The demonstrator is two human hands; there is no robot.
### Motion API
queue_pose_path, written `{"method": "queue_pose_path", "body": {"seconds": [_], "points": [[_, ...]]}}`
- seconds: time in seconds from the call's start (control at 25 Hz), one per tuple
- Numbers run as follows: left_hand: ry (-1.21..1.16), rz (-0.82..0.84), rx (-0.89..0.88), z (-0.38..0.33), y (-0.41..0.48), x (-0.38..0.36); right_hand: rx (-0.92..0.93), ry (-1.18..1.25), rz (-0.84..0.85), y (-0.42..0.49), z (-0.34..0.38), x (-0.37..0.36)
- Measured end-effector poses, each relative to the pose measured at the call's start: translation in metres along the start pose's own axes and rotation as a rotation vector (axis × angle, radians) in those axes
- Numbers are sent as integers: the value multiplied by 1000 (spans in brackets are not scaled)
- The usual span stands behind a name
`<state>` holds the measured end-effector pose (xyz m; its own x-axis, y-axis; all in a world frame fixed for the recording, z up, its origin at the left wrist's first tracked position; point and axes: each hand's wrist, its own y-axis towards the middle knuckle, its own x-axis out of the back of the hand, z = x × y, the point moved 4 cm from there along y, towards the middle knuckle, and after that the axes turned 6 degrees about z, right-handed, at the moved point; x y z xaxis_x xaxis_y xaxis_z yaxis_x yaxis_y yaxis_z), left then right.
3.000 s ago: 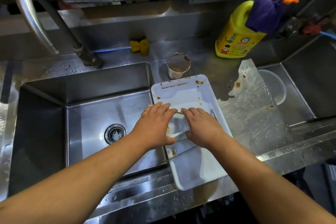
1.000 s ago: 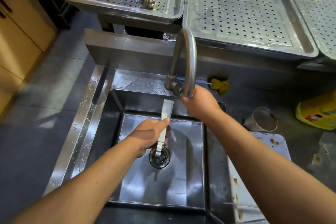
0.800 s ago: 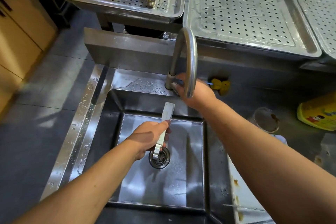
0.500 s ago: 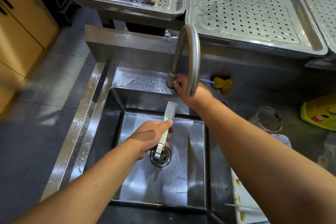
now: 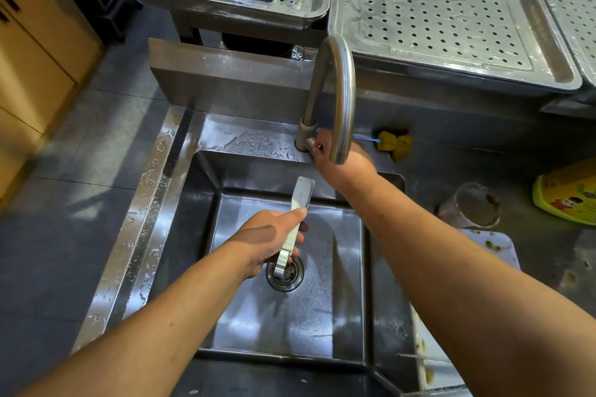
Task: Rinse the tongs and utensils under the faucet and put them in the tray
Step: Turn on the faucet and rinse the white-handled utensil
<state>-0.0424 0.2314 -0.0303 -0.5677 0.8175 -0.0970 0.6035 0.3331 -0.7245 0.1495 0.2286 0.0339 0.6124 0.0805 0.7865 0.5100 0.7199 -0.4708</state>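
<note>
left hand (image 5: pixel 267 238) grips my tongs (image 5: pixel 303 196) over the sink (image 5: pixel 193 235). my right hand (image 5: pixel 342 167) pinches the far faucet lever (image 5: pixel 309 142).

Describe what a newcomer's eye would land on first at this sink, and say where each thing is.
The tall curved steel faucet arches over the back of the steel sink basin, with the right hand at its base. Below it, the left hand grips pale flat metal tongs above the round drain.

Wet steel counter (image 5: pixel 251 138), stained cup (image 5: pixel 469 208), yellow bottle (image 5: pixel 567 193), white tray (image 5: pixel 496 245), yellow sponge (image 5: pixel 393 143)
</note>
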Motion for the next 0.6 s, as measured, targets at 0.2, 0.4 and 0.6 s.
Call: {"method": "queue_pose_path", "body": {"seconds": [0.2,0.4,0.6], "points": [[-1,-1,4,0,1,-1,-16,18,-3,-2,-1,0],[-22,-6,10,0,4,-2,-56,21,-1,1,-3,-2],[-37,-7,6,0,7,-2,-69,73,1,2,-2,-3]]}}
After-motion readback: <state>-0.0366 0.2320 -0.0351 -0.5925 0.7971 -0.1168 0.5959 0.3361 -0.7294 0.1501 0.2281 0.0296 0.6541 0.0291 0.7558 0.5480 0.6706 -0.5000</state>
